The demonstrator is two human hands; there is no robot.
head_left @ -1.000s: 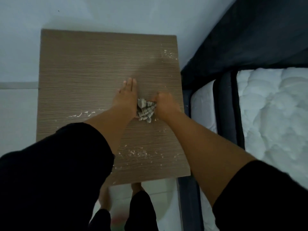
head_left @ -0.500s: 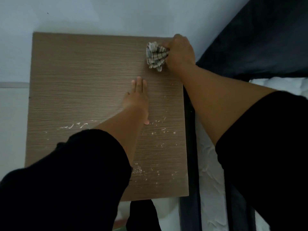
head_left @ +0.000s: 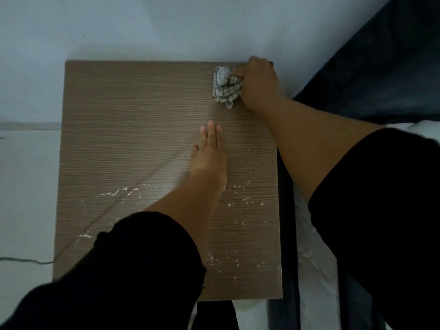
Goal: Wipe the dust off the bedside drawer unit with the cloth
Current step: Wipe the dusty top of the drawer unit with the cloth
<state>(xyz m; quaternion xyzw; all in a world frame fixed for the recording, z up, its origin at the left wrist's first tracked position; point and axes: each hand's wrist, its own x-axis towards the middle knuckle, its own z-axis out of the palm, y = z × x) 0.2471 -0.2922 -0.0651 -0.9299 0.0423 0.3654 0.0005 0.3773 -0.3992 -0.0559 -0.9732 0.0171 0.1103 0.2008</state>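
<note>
R hand (head_left: 258,83) fisted on crumpled checked cloth (head_left: 225,88), far-right corner of drawer unit top (head_left: 133,129).
L hand (head_left: 209,153) flat, fingers out, mid-top. Wood-grain laminate w/ white dust flecks (head_left: 119,192) nearer front; quilted mattress (head_left: 316,270) to right.

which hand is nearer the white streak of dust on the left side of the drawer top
Left. The left hand lies flat just right of the dust streak; the right hand grips the cloth at the far right corner.

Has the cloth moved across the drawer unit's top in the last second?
Yes. The cloth, bunched in the right hand, went from mid-top to the drawer unit's far right corner.
</note>
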